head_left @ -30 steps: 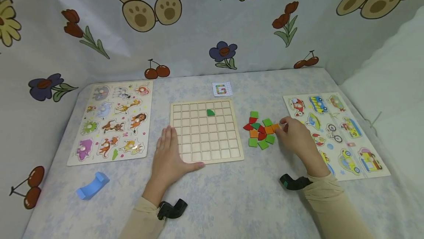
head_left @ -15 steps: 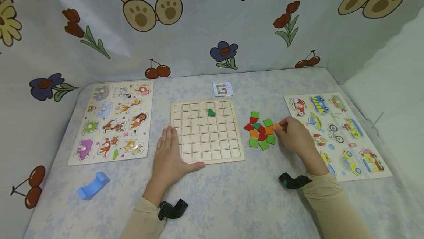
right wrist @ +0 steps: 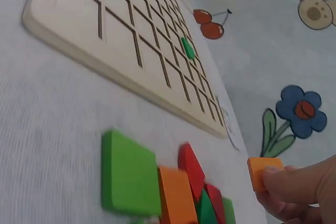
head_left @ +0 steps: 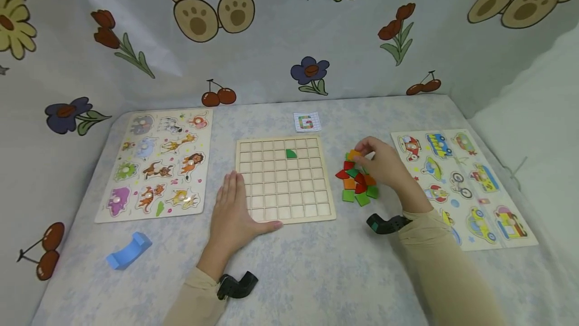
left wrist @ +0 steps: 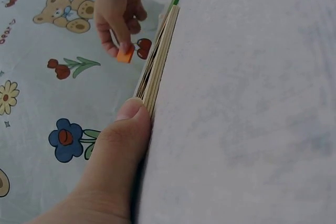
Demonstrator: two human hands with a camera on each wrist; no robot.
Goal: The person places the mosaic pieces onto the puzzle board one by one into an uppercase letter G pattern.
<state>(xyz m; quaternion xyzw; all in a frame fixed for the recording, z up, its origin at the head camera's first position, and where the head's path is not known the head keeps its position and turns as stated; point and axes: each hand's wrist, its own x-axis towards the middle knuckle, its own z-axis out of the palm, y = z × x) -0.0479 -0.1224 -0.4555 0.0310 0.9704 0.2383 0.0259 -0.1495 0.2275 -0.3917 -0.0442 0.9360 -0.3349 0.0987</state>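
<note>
My right hand (head_left: 382, 163) pinches an orange square tile (right wrist: 261, 171) between thumb and fingers, lifted over the far end of a loose pile of tiles. Green, red and orange pieces make up that pile, among them a green square tile (right wrist: 130, 174) and a red curved-edge tile (right wrist: 192, 170). Left of the pile lies a wooden grid board (head_left: 331, 210). One green quarter-round tile (head_left: 291, 153) sits in a cell of its second row. My left hand (head_left: 232, 215) rests at the board's near left corner, fingers straight along the left side and thumb along the front edge.
A small pattern card (head_left: 307, 122) with a coloured G lies behind the board. An animal puzzle (head_left: 169, 183) is on the left, a vehicle puzzle (head_left: 445, 165) on the right. A blue curved block (head_left: 129, 251) lies at the front left. A patterned cloth hangs behind.
My right hand has taken the orange tile off the pile's right side and carried it left and away from me, over the far tiles. The left hand stays at the board.
</note>
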